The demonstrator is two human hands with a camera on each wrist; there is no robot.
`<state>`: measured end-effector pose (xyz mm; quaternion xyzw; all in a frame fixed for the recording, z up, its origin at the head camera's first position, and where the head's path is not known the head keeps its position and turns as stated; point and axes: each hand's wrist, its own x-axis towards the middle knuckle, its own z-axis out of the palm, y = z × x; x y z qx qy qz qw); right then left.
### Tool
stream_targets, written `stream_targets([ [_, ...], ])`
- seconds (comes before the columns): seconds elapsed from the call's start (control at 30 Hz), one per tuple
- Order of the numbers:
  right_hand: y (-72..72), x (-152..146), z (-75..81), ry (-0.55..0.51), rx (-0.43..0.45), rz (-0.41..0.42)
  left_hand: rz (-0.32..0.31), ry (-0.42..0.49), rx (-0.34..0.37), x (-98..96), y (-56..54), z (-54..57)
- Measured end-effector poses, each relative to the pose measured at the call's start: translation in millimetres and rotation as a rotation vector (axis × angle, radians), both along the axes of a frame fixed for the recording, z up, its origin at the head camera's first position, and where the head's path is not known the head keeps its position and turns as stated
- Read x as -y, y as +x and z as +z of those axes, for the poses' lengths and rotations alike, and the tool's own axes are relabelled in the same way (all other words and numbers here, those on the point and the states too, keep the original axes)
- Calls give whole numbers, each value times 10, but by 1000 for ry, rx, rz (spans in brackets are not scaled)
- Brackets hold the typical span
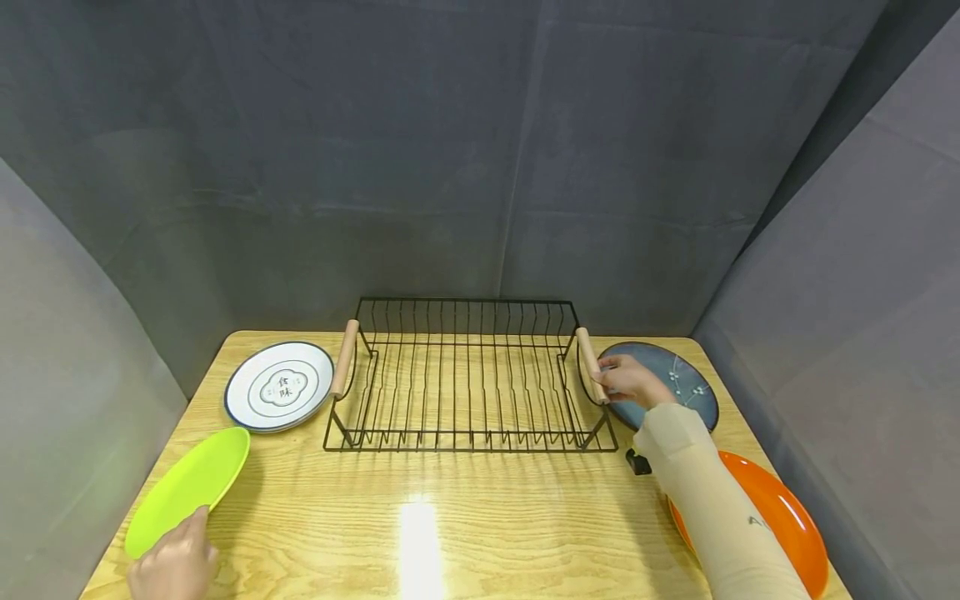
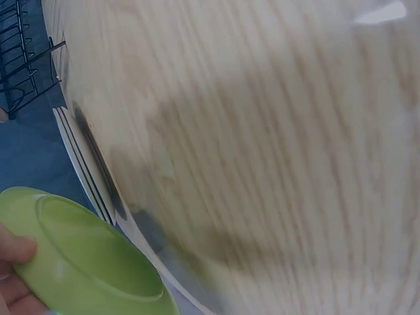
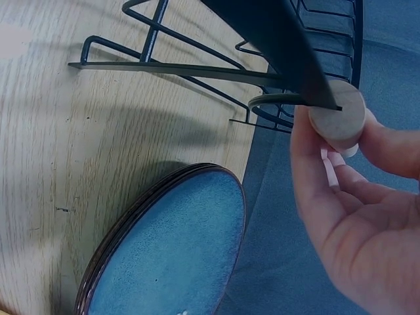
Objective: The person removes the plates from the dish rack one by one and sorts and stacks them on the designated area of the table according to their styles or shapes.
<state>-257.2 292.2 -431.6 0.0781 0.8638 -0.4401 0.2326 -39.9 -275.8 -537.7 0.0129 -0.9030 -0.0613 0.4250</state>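
A lime-green plate tilts at the front left, pinched at its rim by my left hand. The left wrist view shows the thumb on the underside of the green plate, which is raised off the table. At the back centre stands a black wire dish rack with a wooden handle on each side. My right hand grips its right wooden handle. In the right wrist view, thumb and fingers of the hand close around the handle's round end.
White plates with a blue rim sit left of the rack. Stacked dark blue plates lie to its right. An orange plate, partly hidden by my right sleeve, is at the front right. A small black object lies near the rack's right front corner.
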Motion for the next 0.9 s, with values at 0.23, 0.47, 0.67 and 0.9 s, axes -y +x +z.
stream_targets([
  [0.23,-4,-12,-9,-8,1,-2,14,15,44,-31,46,-37],
  [0.47,-4,-5,-2,-9,-2,-7,30,47,145,-64,82,-48],
  [0.67,-1,-2,7,-8,-1,-13,33,105,355,-113,103,41],
  [0.9,1,6,7,-1,-2,-12,12,121,608,-123,103,72],
])
